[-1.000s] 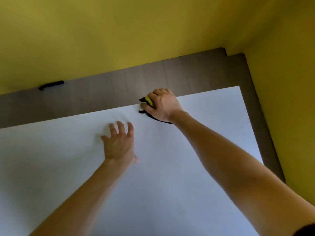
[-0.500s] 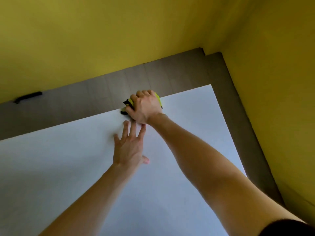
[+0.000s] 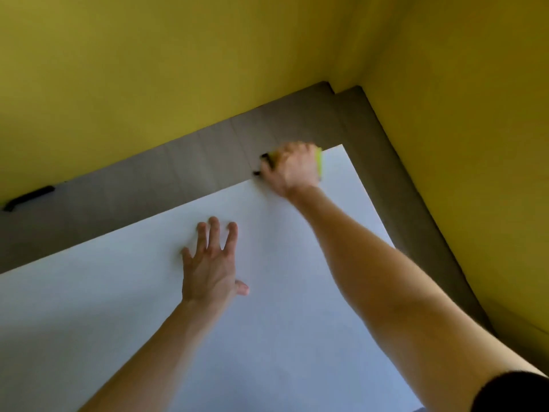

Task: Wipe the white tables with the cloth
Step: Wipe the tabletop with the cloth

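- Both hands are on the tabletop. The left hand (image 3: 212, 263) lies flat with fingers spread, holding nothing. The right hand (image 3: 292, 168) is stretched out to the far edge, and its fingers look curled down over the cloth, though blur hides the exact grip.
- Yellow walls (image 3: 178, 69) meet in a corner beyond the far right of the table.
- The white table (image 3: 297, 337) fills the lower view, and its far edge runs from lower left up to the right corner.
- A grey-brown floor (image 3: 178, 179) shows as a strip between table and walls.
- The cloth (image 3: 319, 162) sits under the right hand at that far edge, close to the right corner. It is yellow-green, with dark bits showing at the fingertips.
- A small black object (image 3: 28, 197) lies on the floor by the wall, far left.
- The cloth is ahead and to the right of the left hand, well apart from it. Any stroke along the edge therefore seems the right arm's work, with the left hand bracing.
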Action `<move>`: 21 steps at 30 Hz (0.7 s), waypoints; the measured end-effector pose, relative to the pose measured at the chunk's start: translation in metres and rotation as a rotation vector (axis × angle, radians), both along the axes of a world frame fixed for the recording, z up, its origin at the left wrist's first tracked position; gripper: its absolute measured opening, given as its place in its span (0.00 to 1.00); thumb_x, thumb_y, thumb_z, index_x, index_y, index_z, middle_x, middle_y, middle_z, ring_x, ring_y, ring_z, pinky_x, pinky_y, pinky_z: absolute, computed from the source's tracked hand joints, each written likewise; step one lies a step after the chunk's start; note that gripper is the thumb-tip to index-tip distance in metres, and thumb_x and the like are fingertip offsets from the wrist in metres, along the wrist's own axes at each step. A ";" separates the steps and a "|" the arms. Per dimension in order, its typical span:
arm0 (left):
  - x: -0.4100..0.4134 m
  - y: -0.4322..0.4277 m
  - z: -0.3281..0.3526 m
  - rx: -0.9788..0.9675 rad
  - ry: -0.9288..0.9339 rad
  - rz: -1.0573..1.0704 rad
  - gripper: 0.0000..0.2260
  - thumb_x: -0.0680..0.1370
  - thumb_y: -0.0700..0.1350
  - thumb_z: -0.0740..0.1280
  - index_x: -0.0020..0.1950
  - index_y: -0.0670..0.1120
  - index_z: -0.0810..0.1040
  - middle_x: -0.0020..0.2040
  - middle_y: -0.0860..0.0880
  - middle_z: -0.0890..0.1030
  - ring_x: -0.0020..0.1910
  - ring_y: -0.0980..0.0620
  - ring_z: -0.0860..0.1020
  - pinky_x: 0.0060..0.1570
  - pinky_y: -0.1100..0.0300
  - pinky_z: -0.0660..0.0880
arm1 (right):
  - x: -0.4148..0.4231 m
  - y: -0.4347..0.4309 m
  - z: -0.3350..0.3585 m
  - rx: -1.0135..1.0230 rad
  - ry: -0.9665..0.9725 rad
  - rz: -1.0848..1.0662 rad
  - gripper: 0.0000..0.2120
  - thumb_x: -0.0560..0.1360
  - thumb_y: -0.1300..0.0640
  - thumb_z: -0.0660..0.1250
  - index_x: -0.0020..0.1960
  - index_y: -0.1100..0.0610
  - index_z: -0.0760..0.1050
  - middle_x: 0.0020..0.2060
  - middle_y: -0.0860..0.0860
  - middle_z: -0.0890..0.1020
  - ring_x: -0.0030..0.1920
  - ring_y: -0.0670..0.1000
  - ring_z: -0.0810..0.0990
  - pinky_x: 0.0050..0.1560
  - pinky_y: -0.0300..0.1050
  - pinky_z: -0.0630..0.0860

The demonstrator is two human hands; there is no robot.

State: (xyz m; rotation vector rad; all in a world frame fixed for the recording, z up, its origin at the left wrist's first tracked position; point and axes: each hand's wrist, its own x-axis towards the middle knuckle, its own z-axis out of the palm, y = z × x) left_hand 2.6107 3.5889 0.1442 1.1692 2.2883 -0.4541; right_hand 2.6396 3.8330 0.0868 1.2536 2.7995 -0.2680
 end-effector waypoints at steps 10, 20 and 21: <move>0.001 0.000 0.003 0.022 0.004 -0.012 0.64 0.69 0.71 0.79 0.88 0.53 0.37 0.88 0.42 0.39 0.88 0.39 0.43 0.80 0.36 0.65 | 0.061 0.048 -0.025 0.086 0.247 -0.081 0.23 0.81 0.37 0.61 0.56 0.55 0.84 0.50 0.57 0.81 0.58 0.63 0.79 0.79 0.58 0.63; 0.002 0.004 0.001 -0.002 0.026 -0.017 0.64 0.68 0.70 0.80 0.88 0.52 0.39 0.87 0.41 0.40 0.88 0.38 0.45 0.77 0.37 0.68 | 0.154 -0.015 -0.014 -0.048 0.356 -0.603 0.30 0.78 0.39 0.65 0.75 0.53 0.71 0.57 0.56 0.78 0.59 0.61 0.77 0.59 0.56 0.76; 0.002 0.004 0.000 -0.007 0.029 -0.017 0.64 0.68 0.70 0.81 0.87 0.52 0.40 0.87 0.40 0.41 0.88 0.38 0.46 0.76 0.37 0.69 | 0.169 -0.028 -0.015 -0.035 0.361 -0.599 0.29 0.78 0.41 0.66 0.75 0.54 0.72 0.57 0.56 0.78 0.59 0.61 0.76 0.61 0.57 0.75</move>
